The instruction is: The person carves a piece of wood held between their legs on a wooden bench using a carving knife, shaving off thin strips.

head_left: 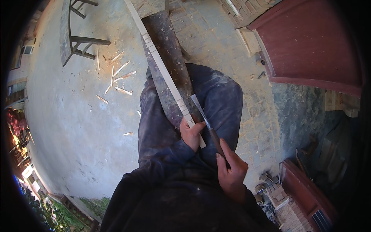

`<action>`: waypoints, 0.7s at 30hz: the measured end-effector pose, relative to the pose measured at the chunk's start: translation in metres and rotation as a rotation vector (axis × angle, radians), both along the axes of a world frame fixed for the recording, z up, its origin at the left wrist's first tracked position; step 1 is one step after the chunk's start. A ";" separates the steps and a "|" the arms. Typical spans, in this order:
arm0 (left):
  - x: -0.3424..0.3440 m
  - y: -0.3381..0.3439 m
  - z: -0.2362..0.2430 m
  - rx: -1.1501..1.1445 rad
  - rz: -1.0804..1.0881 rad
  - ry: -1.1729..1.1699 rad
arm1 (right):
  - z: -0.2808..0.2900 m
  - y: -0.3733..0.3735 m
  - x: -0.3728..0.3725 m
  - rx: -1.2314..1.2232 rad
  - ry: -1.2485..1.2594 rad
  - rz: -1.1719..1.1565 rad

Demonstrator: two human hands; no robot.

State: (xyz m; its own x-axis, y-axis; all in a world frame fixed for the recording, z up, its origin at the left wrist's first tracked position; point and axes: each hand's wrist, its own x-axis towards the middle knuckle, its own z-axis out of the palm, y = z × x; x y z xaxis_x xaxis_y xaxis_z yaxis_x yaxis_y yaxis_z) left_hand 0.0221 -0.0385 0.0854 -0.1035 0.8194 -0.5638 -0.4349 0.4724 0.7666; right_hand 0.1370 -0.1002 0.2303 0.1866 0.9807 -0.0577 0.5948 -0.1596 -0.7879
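Note:
A long pale wooden strip point(167, 78) with notches cut across it in several places lies lengthwise along a dark wooden bench point(165, 34), which I straddle. My left hand point(190, 133) is closed around the strip close to its near end, the thumb toward the right. In my right hand point(232, 169) I grip the dark handle of a chisel point(208, 123). Its flat metal blade points up and away, just right of the strip and apart from it. Small wood chips are scattered on the bench top.
Another dark bench point(72, 42) stands at the far left. Wood offcuts point(121, 70) and sawdust litter the concrete floor beside it. To the right are a large dark red panel point(309, 42), stacked wood blocks point(284, 201) and a red box-like piece point(305, 189).

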 end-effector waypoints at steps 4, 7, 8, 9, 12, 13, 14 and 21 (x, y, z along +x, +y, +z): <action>0.000 -0.001 -0.001 -0.016 -0.014 -0.007 | -0.039 -0.015 -0.003 0.042 0.017 0.031; -0.007 -0.006 -0.008 -0.041 -0.064 -0.012 | -0.038 -0.021 -0.005 -0.049 0.043 0.069; -0.007 -0.007 -0.008 -0.042 -0.057 -0.018 | -0.040 -0.022 -0.006 -0.042 0.038 0.066; -0.007 -0.005 -0.007 -0.042 -0.048 -0.024 | -0.042 -0.023 -0.006 -0.033 0.033 0.066; -0.007 -0.005 -0.008 -0.057 -0.073 0.000 | -0.044 -0.024 -0.006 -0.036 0.015 0.076; -0.007 -0.005 -0.007 -0.064 -0.070 -0.011 | -0.044 -0.024 -0.005 -0.040 0.010 0.081; -0.007 -0.005 -0.007 -0.070 -0.066 -0.021 | -0.044 -0.024 -0.005 -0.033 0.002 0.080; -0.006 -0.004 -0.005 -0.084 -0.052 -0.039 | -0.046 -0.025 -0.007 -0.022 -0.013 0.071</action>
State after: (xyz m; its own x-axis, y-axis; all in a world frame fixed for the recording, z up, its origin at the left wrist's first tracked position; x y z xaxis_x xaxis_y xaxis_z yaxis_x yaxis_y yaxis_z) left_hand 0.0159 -0.0421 0.0805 -0.0390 0.7729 -0.6334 -0.4370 0.5568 0.7064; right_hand 0.1297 -0.1248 0.1841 0.1171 0.9901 -0.0771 0.6151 -0.1333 -0.7771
